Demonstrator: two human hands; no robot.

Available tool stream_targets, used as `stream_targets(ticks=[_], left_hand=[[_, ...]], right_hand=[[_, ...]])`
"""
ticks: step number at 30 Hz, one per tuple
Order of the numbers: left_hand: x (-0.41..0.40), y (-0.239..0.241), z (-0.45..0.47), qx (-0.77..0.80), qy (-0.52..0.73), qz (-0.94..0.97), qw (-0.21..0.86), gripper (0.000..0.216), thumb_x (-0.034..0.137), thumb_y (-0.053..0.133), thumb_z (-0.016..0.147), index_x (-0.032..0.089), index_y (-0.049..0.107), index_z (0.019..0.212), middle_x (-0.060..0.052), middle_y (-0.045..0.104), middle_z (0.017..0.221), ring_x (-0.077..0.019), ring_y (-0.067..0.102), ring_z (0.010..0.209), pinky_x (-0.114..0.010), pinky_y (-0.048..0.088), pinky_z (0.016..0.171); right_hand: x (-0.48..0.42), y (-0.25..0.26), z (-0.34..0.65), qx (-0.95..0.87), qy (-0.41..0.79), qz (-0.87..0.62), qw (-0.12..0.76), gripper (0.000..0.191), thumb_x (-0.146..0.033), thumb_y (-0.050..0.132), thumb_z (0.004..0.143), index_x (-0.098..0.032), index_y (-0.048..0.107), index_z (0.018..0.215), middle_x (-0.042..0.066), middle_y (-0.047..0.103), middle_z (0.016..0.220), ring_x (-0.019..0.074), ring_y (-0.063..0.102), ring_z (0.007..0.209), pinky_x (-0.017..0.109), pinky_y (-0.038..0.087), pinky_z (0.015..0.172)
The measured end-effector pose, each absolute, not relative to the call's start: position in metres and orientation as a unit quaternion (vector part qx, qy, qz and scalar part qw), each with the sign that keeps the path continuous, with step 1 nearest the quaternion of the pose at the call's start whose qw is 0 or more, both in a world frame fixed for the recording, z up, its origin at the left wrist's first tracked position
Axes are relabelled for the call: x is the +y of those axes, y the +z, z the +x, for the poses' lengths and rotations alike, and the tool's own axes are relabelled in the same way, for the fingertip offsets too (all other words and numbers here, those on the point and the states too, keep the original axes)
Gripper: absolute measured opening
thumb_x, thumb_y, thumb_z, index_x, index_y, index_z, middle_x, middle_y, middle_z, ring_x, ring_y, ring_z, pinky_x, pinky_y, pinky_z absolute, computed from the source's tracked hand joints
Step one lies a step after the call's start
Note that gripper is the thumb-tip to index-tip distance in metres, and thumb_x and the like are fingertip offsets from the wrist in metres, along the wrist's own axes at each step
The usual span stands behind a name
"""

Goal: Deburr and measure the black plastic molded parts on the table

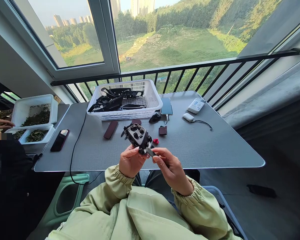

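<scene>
My left hand (130, 162) is closed around the lower end of a black moulded plastic housing (138, 134), with its hollow, ribbed side facing up. In my right hand (170, 169), a flat dark grey strip (151, 152) is pinched between thumb and fingers. The strip's tip meets the near right corner of the housing; whether it is a blade or a loose tab I cannot tell. Just beyond the hands lie a small red piece (155, 141) and a square dark maroon piece (162, 130).
A white basket (153, 96) of black plastic parts stands at the back. Around it are a maroon bar (110, 130), a phone (166, 106), a white box (196, 105) and an earbud case (188, 117). Another phone (60, 140) and a cable lie left, near another person's hand (3, 124).
</scene>
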State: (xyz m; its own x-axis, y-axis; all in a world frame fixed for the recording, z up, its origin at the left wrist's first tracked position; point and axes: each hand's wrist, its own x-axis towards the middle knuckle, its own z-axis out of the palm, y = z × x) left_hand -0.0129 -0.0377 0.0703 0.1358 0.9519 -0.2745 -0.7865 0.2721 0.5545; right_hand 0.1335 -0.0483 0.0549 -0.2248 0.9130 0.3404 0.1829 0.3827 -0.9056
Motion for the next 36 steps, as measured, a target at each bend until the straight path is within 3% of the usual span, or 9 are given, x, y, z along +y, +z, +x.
stream_targets(ticks=[9, 26, 36], left_hand=[[-0.036, 0.065, -0.017, 0.278, 0.574, 0.123, 0.760, 0.015, 0.012, 0.063, 0.064, 0.015, 0.067, 0.078, -0.003, 0.066, 0.064, -0.0134, 0.054, 0.052, -0.030, 0.041, 0.056], [-0.036, 0.064, -0.017, 0.276, 0.569, 0.128, 0.764, 0.015, 0.012, 0.064, 0.061, 0.014, 0.067, 0.076, -0.002, 0.060, 0.058, -0.0120, 0.049, 0.050, -0.030, 0.040, 0.057], [-0.036, 0.067, -0.016, 0.244, 0.562, 0.151, 0.775, 0.006, 0.015, 0.064, 0.062, 0.013, 0.067, 0.067, -0.006, 0.061, 0.058, -0.0153, 0.052, 0.056, -0.029, 0.039, 0.055]], right_hand=[[-0.050, 0.067, 0.139, -0.728, 0.356, -0.397, 0.432, 0.018, -0.030, 0.050, 0.092, -0.018, 0.062, 0.097, 0.001, 0.063, 0.072, 0.0096, 0.052, 0.053, 0.020, 0.043, 0.049], [-0.051, 0.067, 0.135, -0.721, 0.349, -0.400, 0.446, 0.016, -0.029, 0.049, 0.092, -0.019, 0.061, 0.097, 0.000, 0.062, 0.071, 0.0087, 0.049, 0.052, 0.020, 0.040, 0.048], [-0.045, 0.058, 0.135, -0.608, 0.463, -0.416, 0.493, 0.027, -0.045, 0.056, 0.089, -0.019, 0.061, 0.097, 0.001, 0.060, 0.073, 0.0103, 0.053, 0.055, 0.022, 0.043, 0.049]])
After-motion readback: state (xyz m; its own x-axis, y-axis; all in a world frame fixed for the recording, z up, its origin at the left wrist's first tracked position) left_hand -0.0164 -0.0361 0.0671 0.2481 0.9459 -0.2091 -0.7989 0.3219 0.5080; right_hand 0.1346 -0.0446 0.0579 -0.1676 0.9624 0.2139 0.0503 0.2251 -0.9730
